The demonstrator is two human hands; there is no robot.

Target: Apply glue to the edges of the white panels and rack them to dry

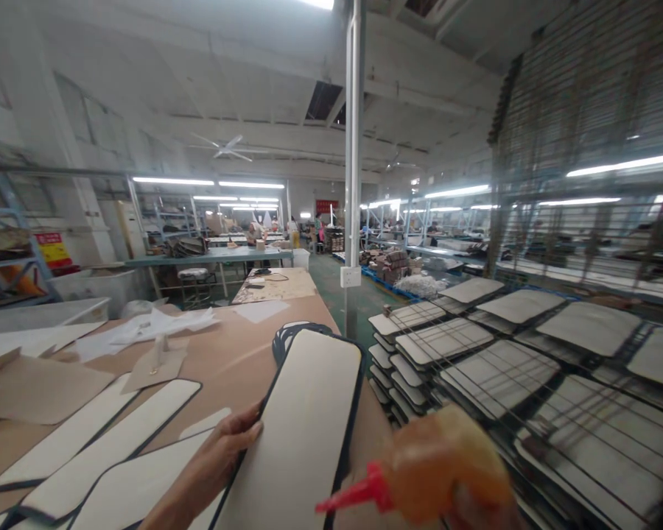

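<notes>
My left hand (240,438) grips the left edge of a long cream panel with a dark border (303,412), thumb on its face. The panel is tilted up over the table. At the lower right, my right hand (483,508) is closed around an amber squeeze bottle (447,464) with a red nozzle pointing left; hand and bottle are blurred, and most of the hand is hidden. Behind the held panel lies a pile of dark-edged pieces (281,340). Similar cream panels (116,442) lie on the table to the left.
A brown-topped table (232,353) carries white sheets (149,327) and tan pieces (49,386). To the right stands a wire rack (502,368) with stacked panels. A pole (353,184) with a socket box rises beyond the table. Other people are far back.
</notes>
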